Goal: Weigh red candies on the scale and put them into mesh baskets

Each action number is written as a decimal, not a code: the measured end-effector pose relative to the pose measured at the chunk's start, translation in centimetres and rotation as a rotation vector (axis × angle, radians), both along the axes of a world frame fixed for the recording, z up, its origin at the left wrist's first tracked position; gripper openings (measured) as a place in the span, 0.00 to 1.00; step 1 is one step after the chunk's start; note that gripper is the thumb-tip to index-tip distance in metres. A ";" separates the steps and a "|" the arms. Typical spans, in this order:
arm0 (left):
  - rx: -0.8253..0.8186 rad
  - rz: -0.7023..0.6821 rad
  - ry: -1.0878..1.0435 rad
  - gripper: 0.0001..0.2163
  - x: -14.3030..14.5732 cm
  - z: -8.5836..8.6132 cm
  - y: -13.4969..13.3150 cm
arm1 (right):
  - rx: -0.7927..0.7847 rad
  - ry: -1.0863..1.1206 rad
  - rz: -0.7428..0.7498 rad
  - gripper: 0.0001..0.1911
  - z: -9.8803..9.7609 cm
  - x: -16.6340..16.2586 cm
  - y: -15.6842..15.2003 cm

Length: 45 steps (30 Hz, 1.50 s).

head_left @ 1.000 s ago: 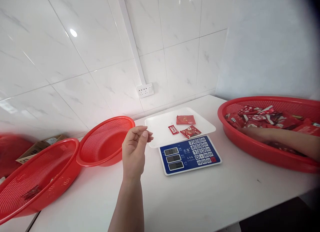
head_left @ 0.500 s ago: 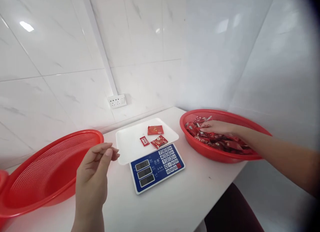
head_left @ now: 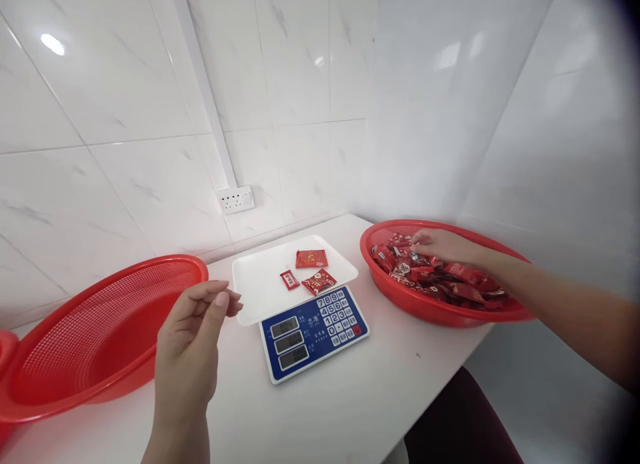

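My left hand hovers between an empty red plastic basket and the weighing scale. Its fingers are curled in toward the thumb, and nothing shows in them. Over the right-hand red basket, my right hand is lowered onto a heap of small red packets. Those fingers are bent together at the packets; what they pinch, if anything, is hidden. On the scale's white tray lie a larger flat red packet, a patterned red packet and a small red packet.
The scale and both baskets stand on a white table against a tiled wall with a power socket. Another red rim shows at the far left. The table's edge runs diagonally at lower right, beside a dark-clothed leg.
My right hand has shifted slightly back and to the right over the heap, uncovering more packets. My left hand has barely moved. The view has tilted a little, and the scale's digits read more clearly.
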State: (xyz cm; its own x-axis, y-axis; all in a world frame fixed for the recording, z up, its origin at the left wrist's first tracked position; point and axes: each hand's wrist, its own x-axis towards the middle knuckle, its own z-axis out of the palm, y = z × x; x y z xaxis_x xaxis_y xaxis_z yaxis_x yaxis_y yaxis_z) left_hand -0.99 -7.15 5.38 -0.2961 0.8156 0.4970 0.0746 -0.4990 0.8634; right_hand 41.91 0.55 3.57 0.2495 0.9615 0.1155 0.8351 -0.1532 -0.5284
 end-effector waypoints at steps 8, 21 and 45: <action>0.008 -0.085 0.040 0.06 0.1 0.2 -0.5 | -0.020 0.398 0.106 0.19 2.6 -7.1 1.9; 0.067 -0.110 -0.001 0.04 -1.0 0.5 -0.8 | -0.298 0.275 0.480 0.26 1.3 -20.1 6.6; 0.068 -0.103 0.009 0.04 -1.0 0.3 -0.6 | -0.165 0.084 0.513 0.17 1.3 -21.1 6.2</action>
State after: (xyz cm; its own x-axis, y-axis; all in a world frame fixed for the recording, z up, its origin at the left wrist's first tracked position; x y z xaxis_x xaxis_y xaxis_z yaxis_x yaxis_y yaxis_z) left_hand -1.96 -7.75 5.71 -0.2078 0.8059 0.5543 0.0274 -0.5617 0.8269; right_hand 20.85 6.79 4.91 -0.2543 0.9660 -0.0469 0.7806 0.1764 -0.5996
